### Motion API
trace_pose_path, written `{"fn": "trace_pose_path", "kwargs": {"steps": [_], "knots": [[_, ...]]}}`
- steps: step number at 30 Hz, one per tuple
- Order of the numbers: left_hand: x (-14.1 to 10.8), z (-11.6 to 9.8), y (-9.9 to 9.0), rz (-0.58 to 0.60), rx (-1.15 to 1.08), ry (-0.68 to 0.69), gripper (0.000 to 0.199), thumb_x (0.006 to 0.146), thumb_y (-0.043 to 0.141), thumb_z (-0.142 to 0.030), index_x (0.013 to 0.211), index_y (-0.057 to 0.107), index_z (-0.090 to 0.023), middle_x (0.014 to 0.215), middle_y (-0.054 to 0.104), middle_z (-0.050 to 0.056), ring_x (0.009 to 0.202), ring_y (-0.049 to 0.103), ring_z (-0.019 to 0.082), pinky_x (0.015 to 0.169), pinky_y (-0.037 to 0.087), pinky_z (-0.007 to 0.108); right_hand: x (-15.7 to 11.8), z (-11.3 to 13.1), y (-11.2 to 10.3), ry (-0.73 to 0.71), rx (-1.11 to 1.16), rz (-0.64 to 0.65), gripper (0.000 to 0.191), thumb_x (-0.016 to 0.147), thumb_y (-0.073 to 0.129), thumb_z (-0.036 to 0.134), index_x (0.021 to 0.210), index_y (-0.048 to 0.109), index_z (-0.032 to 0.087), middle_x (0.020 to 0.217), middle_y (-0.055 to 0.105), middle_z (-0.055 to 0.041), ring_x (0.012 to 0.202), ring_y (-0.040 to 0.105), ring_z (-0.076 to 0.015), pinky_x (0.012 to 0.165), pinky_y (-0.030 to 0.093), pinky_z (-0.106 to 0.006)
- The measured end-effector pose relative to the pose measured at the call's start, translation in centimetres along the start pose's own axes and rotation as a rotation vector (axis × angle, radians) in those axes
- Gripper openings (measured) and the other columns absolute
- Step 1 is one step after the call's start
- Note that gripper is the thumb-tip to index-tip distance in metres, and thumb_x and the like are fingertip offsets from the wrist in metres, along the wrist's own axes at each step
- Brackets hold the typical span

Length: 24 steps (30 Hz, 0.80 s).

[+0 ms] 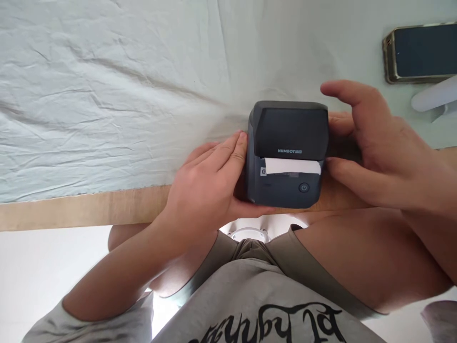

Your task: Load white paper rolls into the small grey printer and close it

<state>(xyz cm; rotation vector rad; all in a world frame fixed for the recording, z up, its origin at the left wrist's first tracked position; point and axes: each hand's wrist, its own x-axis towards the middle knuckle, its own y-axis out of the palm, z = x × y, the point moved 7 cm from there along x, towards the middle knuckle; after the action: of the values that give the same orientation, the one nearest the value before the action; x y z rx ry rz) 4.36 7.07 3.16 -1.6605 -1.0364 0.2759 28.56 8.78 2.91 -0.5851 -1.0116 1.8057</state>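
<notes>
Left of the boxy black plastic printer, the left hand, fingers extended, unclasped, seemingly steadies it; opposite, the right hand spreads loosely, clasping nothing visible.

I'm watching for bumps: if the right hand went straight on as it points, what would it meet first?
The printer: the right hand points at its right side, thumb at or almost at it. Depth is unclear; the index finger might clear it.
</notes>
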Motion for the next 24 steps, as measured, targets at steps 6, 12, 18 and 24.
{"fn": "trace_pose_path", "kwargs": {"steps": [6, 12, 18, 24], "knots": [[-0.3, 0.7, 0.0, 0.048, -0.059, -0.090, 0.106, 0.095, 0.076, -0.094, 0.167, 0.060, -0.019, 0.161, 0.077, 0.019, 0.147, 0.077, 0.041, 0.131, 0.061, 0.058, -0.1, -0.4, 0.1, 0.028, 0.016, 0.027, 0.069, 0.114, 0.038, 0.062, 0.178, 0.028, 0.038, 0.140, 0.077, -0.0052, 0.111, 0.077, -0.0225, 0.101, 0.068, -0.053], [-0.1, 1.8, 0.3, 0.203, -0.198, -0.246, 0.112, 0.099, 0.062, -0.096, 0.178, 0.046, -0.019, 0.163, 0.074, 0.018, 0.147, 0.074, 0.045, 0.119, 0.065, 0.058, 0.7, -0.5, -1.3, 0.127, -0.047, -0.119, 0.093, 0.096, 0.053, 0.102, 0.164, 0.056, 0.039, 0.139, 0.076, -0.0078, 0.117, 0.078, -0.0257, 0.099, 0.070, -0.054], [0.9, 0.9, 0.3, 0.199, -0.171, -0.217, 0.089, 0.104, 0.062, -0.065, 0.171, 0.052, -0.007, 0.165, 0.071, 0.021, 0.150, 0.071, 0.040, 0.129, 0.058, 0.054, 1.3, 1.4, -2.8, 0.050, -0.005, -0.239, 0.065, 0.095, 0.076, 0.080, 0.134, 0.077, 0.028, 0.116, 0.073, -0.0051, 0.103, 0.072, -0.0138, 0.082, 0.062, -0.034], [0.9, 0.6, 0.5, 0.228, -0.143, -0.211, 0.088, 0.104, 0.063, -0.067, 0.172, 0.050, -0.012, 0.165, 0.069, 0.021, 0.148, 0.071, 0.042, 0.125, 0.060, 0.056, 0.8, 2.7, -2.9, 0.182, 0.050, -0.346, 0.042, 0.102, 0.073, 0.062, 0.124, 0.076, 0.026, 0.077, 0.061, 0.0034, 0.064, 0.055, -0.0012, 0.064, 0.048, -0.024]]}}
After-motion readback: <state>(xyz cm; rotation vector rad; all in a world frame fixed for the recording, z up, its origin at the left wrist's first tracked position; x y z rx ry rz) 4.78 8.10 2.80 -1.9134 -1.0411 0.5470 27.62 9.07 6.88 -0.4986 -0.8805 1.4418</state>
